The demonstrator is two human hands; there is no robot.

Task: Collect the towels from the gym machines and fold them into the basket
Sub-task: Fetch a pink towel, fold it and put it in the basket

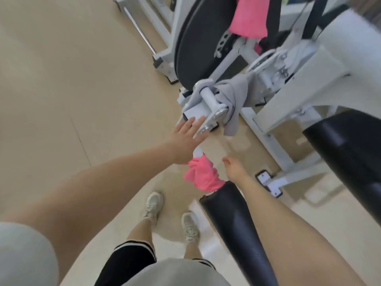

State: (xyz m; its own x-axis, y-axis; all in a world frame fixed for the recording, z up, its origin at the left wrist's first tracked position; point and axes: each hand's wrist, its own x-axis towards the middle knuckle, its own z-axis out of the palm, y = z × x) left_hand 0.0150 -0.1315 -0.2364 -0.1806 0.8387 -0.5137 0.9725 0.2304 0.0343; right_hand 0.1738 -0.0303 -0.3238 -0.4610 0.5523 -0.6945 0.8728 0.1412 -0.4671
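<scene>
While the left hand reaches flat and empty, the blurred right hand's grasp is unclear.

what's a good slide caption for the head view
Left hand reaching toward grey towel draped on gym machine.

**No legible text**

Nothing can be read here — no words, numbers or brand marks. The dark patches on the white painted metal frame of the gym machine may be a label, but blur leaves them illegible.
</scene>
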